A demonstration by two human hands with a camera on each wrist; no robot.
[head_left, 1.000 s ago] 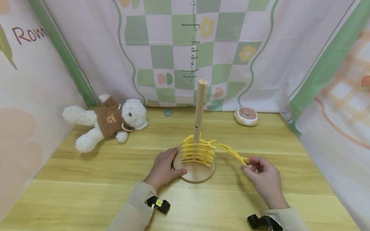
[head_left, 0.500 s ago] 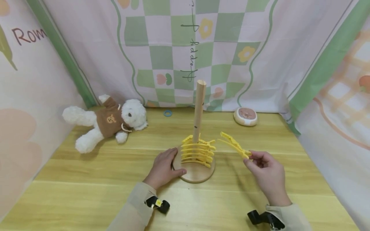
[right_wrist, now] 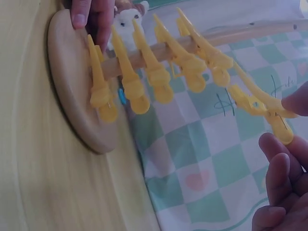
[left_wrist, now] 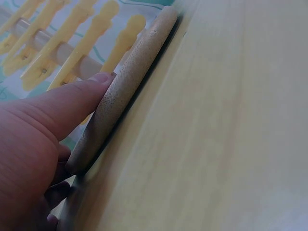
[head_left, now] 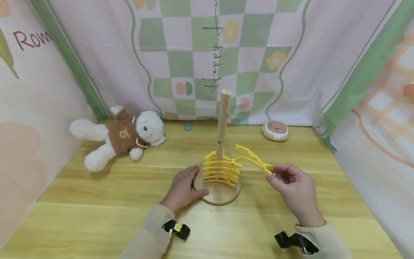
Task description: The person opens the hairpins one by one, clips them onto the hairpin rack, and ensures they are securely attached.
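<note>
A wooden stand has a round base and an upright post. Several yellow alligator hair clips are clamped one above another round the lower post. My left hand grips the base at its left edge, thumb over the rim and the other fingers round the far side. Between thumb and fingertips, my right hand pinches the tail end of another yellow hair clip. That clip's jaws are spread apart and point at the post, close to the right ends of the topmost clamped clips.
A white plush dog in a brown top lies at the back left of the wooden table. Behind the stand are a small blue ring and a round white-and-brown device. A patterned curtain hangs along the back.
The clip in my right hand has opened its jaws. The right hand first rose slightly, then moved left with it toward the post. My left hand has stayed on the base.
</note>
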